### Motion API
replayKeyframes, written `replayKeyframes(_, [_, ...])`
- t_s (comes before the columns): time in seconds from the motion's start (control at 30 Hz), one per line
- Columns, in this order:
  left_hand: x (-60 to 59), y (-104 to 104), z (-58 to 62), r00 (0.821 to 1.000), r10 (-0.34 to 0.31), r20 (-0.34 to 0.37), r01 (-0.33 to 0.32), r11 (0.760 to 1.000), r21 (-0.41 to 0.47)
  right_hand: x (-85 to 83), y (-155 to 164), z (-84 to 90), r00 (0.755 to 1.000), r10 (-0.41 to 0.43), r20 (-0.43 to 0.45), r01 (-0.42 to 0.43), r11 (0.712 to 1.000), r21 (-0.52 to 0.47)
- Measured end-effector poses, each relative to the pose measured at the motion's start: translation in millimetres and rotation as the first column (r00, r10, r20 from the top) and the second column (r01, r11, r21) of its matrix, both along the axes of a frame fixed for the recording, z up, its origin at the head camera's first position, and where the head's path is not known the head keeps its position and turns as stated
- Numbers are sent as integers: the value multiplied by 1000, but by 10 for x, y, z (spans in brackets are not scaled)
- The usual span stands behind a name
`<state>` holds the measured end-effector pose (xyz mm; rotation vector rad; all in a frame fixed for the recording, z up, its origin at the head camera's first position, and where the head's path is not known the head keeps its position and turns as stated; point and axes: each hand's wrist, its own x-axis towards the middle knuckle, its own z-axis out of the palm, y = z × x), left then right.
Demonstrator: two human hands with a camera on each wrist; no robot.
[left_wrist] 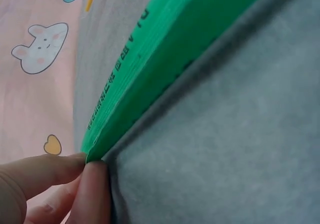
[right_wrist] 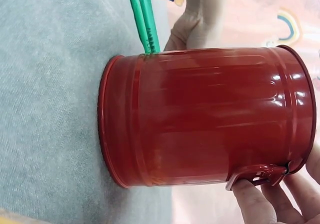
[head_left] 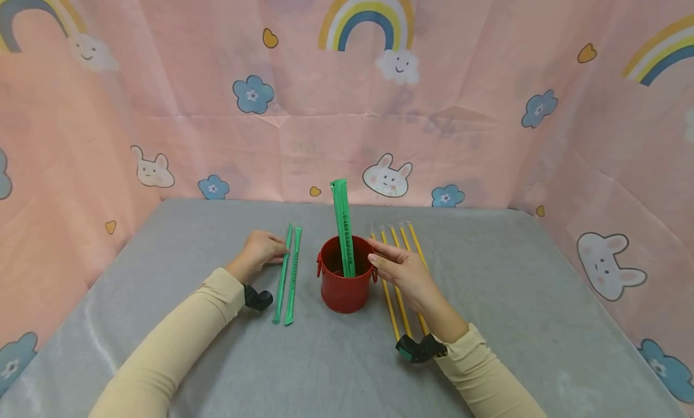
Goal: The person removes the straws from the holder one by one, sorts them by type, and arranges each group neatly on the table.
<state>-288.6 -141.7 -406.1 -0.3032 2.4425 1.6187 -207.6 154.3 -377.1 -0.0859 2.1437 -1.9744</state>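
My left hand [head_left: 262,249] pinches a green paper-wrapped straw [head_left: 283,279] near its far end; the thumb and finger close on the wrapper's edge in the left wrist view. Beside it, a second green wrapped straw [head_left: 293,279] lies on the table, roughly parallel. A small red metal bucket [head_left: 345,294] stands upright in the middle, with green wrapped straws [head_left: 342,216] leaning up out of it. My right hand [head_left: 409,279] holds the bucket at its right rim and side handle [right_wrist: 255,173]. How deep the straws sit inside is hidden.
Several thin yellow sticks [head_left: 391,306] lie side by side right of the bucket, partly under my right hand and wrist. Grey cloth covers the table [head_left: 515,297]. A pink printed curtain [head_left: 303,147] hangs behind and at both sides.
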Motion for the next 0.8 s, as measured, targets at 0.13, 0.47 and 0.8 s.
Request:
replayKeyframes(0.13, [-7,12,-2,1000,1,-25,-3,998,-61,-3,-7,5,1000,-1,-3,1,1000,2])
replayKeyframes(0.47, [8,-13,76,993,-37,-108,10,970,-242,3,-5,-1,1000,6,0,-6,1000,-8])
replayKeyframes(0.8, [44,31,371,979,-26,-202,3,993,-114,-13,-5,0,1000,-1,0,1,1000,0])
